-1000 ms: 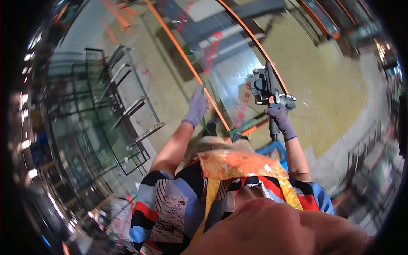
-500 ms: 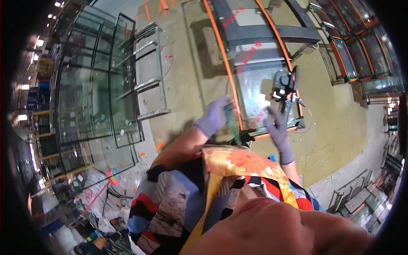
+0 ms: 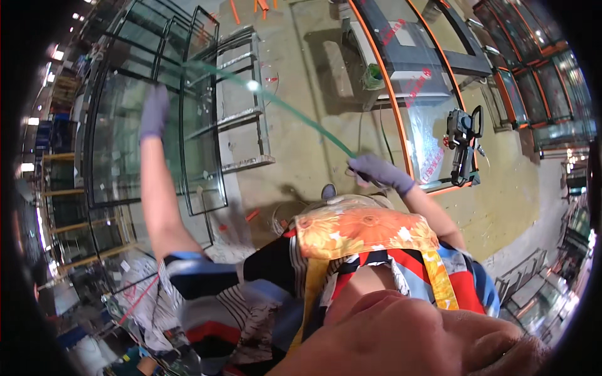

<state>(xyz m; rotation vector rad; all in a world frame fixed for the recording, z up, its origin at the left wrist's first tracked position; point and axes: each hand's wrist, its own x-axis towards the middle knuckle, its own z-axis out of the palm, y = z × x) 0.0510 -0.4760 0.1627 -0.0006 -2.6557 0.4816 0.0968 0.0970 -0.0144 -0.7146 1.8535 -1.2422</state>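
Observation:
Both hands wear purple-grey gloves. In my right hand (image 3: 381, 173), beside the near left corner of the glass stack, the fingers are closed around one end of a green strap (image 3: 295, 114). The strap slants up and left through the air, its far end blurred over the leaning panes. My left hand (image 3: 155, 113) is stretched far left in front of those panes, smeared by motion, and its fingers do not show clearly. The glass stack (image 3: 421, 119) has orange edge strips. A black handheld strapping tool (image 3: 463, 141) rests on its right near corner.
Framed glass panes (image 3: 135, 138) lean at the left, next to a metal rack (image 3: 241, 116). A dark table frame (image 3: 407, 56) bears the glass stack. More orange-edged panes (image 3: 536, 81) stand at the far right. Orange scraps (image 3: 252, 215) lie on the floor.
My left hand has swung far out to the left from beside the glass stack. The green strap now stretches out from my right hand, which has moved left. The view has shifted.

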